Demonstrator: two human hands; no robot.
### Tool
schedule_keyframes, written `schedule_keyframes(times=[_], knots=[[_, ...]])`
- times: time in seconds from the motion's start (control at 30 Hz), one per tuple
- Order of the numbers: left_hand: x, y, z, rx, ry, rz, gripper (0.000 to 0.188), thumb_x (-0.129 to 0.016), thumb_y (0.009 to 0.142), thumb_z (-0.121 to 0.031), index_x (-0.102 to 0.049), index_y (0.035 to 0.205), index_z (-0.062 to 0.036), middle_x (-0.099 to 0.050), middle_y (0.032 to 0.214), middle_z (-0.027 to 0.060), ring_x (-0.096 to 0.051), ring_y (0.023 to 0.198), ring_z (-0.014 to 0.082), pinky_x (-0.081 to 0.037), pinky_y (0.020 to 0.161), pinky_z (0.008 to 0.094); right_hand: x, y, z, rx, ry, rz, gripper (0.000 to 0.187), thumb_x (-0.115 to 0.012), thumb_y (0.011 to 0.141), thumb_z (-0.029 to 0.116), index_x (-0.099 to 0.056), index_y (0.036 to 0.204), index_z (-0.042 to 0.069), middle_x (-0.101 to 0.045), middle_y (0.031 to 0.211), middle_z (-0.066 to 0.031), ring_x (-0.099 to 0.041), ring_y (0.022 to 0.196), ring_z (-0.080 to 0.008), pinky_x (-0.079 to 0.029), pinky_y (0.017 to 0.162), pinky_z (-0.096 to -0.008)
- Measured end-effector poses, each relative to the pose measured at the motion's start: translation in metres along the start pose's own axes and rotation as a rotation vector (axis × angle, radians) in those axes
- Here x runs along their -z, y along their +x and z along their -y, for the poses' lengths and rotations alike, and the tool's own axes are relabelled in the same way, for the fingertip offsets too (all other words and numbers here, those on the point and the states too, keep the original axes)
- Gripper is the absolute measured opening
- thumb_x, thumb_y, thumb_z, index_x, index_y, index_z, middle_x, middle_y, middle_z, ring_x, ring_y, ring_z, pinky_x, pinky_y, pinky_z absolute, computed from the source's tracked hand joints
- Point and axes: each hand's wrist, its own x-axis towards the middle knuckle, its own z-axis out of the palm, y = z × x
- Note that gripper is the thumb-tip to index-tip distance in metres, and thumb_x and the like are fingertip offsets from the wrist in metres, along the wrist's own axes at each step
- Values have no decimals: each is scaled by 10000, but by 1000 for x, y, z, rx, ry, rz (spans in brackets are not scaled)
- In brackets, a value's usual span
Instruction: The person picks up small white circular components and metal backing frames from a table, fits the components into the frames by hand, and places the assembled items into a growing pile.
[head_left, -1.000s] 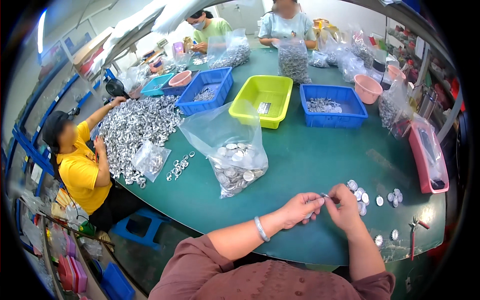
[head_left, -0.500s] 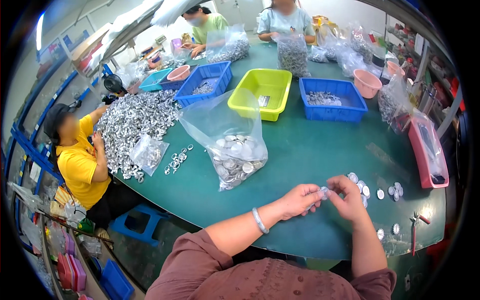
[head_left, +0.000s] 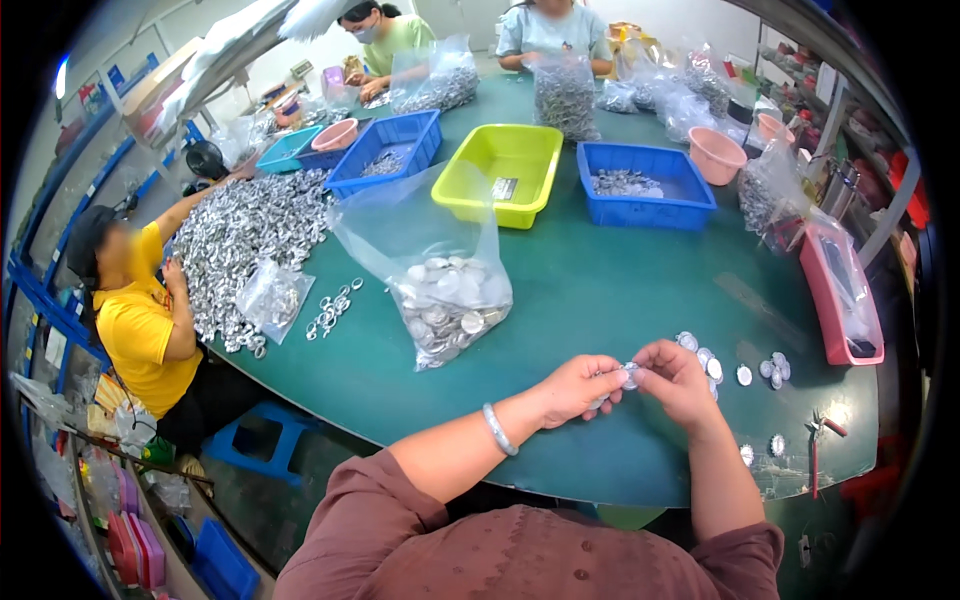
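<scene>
My left hand point(head_left: 578, 390) is closed around a few round silvery discs, with the foremost disc point(head_left: 629, 375) pinched at its fingertips. My right hand point(head_left: 680, 380) meets it there, thumb and fingers closed on that same disc's edge. Just beyond my right hand lies a loose group of similar discs point(head_left: 705, 358). A single disc point(head_left: 744, 375) and a small cluster of discs point(head_left: 775, 370) are farther right. Two toothed-edged round pieces point(head_left: 777, 444) rest near the front edge, beside red-handled pliers point(head_left: 815, 452).
A clear bag of discs point(head_left: 450, 310) stands left of my hands. Beyond it are a green-yellow basket point(head_left: 545, 185), a blue bin point(head_left: 650, 212) and a large heap of metal parts point(head_left: 250, 230). A pink tray point(head_left: 840, 300) sits right. Co-workers sit at the left and far side.
My right thumb and fingers have drawn closer together on the disc at my left fingertips. The whole view has shifted slightly, so the table's things appear farther left and higher.
</scene>
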Motion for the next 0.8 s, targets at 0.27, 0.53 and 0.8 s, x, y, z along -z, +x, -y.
schedule_keyframes(times=[0.27,0.53,0.8], knots=[[0,-1,0,-19,40,-10,216,-504,870,-270,-541,875,-58,-529,722,0,-491,589,64,-367,442,168,1,-1,-2,-1,26,-9,112,-578,768,0,-544,875,7,-567,799,-9,-535,718,-58,-436,631,-190],[0,-2,-1,-20,-62,-127,208,-515,867,-257,-549,902,-55,-530,729,17,-495,583,73,-365,428,171,0,-1,-3,4,-6,-6,106,-572,772,5,-539,873,12,-561,795,-6,-521,694,-56,-427,602,-192],[2,-5,-4,-29,-147,-116,178,-519,866,-237,-550,912,-67,-539,727,2,-506,598,70,-363,433,166,-3,0,2,-19,15,-40,107,-581,773,27,-538,870,14,-558,784,-6,-523,672,-65,-443,596,-201]])
